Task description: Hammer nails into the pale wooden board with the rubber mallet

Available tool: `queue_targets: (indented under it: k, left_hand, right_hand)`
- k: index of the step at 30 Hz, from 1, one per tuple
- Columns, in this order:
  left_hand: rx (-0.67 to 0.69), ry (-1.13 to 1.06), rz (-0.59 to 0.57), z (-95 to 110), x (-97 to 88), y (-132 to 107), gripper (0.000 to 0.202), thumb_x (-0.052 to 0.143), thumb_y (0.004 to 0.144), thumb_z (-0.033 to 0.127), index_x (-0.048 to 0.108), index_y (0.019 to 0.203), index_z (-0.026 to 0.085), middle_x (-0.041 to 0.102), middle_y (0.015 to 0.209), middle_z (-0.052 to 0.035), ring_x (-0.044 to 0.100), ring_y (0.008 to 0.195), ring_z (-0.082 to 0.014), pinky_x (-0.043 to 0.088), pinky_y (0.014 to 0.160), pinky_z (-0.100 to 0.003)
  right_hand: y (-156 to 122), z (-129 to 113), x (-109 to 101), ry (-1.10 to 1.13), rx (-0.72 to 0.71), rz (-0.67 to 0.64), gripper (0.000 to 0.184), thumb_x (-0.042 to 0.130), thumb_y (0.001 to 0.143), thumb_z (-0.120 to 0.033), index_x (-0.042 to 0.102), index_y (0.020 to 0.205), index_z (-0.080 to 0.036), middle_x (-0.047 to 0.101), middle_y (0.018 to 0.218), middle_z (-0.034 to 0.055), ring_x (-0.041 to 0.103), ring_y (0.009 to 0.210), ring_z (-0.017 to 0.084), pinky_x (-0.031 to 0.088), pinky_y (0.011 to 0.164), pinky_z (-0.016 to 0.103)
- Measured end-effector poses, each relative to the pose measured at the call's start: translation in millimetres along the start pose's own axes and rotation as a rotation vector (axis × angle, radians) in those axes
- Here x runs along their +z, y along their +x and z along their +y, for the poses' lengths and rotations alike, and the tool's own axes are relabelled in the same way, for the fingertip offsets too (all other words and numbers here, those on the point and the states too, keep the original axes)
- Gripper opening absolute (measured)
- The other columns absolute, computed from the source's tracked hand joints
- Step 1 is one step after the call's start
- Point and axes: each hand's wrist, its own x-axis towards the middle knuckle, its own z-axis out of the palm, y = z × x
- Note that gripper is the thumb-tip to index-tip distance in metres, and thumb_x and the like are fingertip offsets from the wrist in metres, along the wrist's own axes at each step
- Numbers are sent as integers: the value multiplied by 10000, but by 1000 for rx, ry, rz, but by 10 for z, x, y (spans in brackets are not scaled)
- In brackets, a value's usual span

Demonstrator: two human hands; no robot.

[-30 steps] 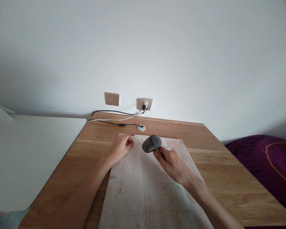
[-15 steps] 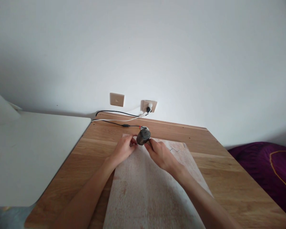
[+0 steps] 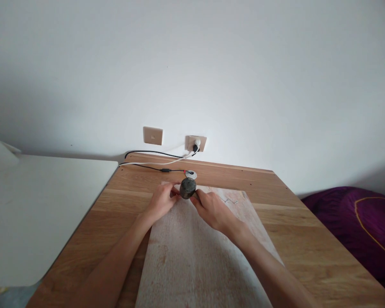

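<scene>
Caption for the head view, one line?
Right hand holds a dark hammer beside the left hand over a pale board.

1. The wall (image 3: pixel 211 64) at the back is plain and white. Soft light falls on it, and its corners look darker.
2. A small blank plate (image 3: pixel 152 135) and a socket (image 3: pixel 195 143) sit low on the wall, side by side.
3. A white plug is in the socket. A black cable (image 3: pixel 154 152) and a white cable run from there along the back of the bench (image 3: pixel 308 222).
4. The bench is light brown wood and has a small round white cap (image 3: pixel 190 174) near the back.
5. A white table (image 3: pixel 35 205) stands just beside it on the left.
6. A purple bed cover (image 3: pixel 356 222) lies on the right.
</scene>
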Motion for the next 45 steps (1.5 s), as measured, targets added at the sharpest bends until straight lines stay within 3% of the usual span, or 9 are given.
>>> queue_targets:
  k: [16,19,23,27,30,32,37,41,45]
  left_hand:
    - [-4,26,15,-26,17,-5,471,659,765,22,700,1205,181,781,868,-31,724,812,-198,540,809,-313]
    - [-2,20,5,12,7,-16,445,691,793,55,684,1218,187,790,899,-35,737,850,-211,542,842,-336]
    - [-1,63,-8,72,-21,-31,420,726,814,85,672,1217,191,793,905,-35,741,873,-219,535,877,-359]
    - [6,90,-19,58,-22,-26,407,738,820,100,668,1205,213,797,904,-22,743,884,-217,523,903,-368]
    - [16,77,-18,25,-12,-19,400,720,830,102,664,1206,224,801,893,-13,745,879,-208,524,900,-361]
    - [32,59,-26,12,-11,-17,387,703,842,114,662,1209,228,804,902,-12,745,891,-206,525,904,-360]
    - [21,31,-43,3,-14,-12,357,684,853,155,658,1203,223,801,899,-16,746,883,-205,533,905,-359]
    - [36,29,-33,-17,-13,-18,355,670,860,176,643,1210,224,791,882,-8,744,879,-208,546,895,-361]
    - [48,51,-49,-27,-15,-11,339,649,875,183,639,1210,226,790,910,-20,742,915,-214,553,915,-375]
  right_hand:
    - [-95,-52,108,114,8,34,176,466,1052,-268,516,889,-221,757,854,90,740,809,228,366,628,273]
    - [-197,-13,184,403,84,101,153,430,1047,-375,391,961,-254,695,794,7,689,580,166,393,510,242]
    - [-500,50,248,1051,237,178,445,510,929,-661,259,948,-294,570,729,-96,566,357,126,401,360,228]
    - [-912,168,227,1413,357,198,510,683,855,-644,344,999,-291,627,748,-67,681,537,168,576,552,319]
    - [-1162,311,275,1567,464,172,510,768,797,-621,446,996,-280,638,742,-42,684,574,175,578,576,323]
    - [-1266,387,339,1646,531,274,534,799,751,-630,528,1037,-269,617,709,-43,667,554,175,584,566,333]
    - [-1331,401,455,1545,561,437,482,746,830,-614,618,1089,-228,642,784,-21,701,694,172,603,648,295]
    - [-1302,367,562,1322,504,269,609,691,781,-754,586,1040,-212,600,652,-48,676,544,173,567,500,266]
    - [-1295,366,639,1078,472,138,625,511,863,-799,561,1079,-215,579,591,-61,541,325,128,359,295,201]
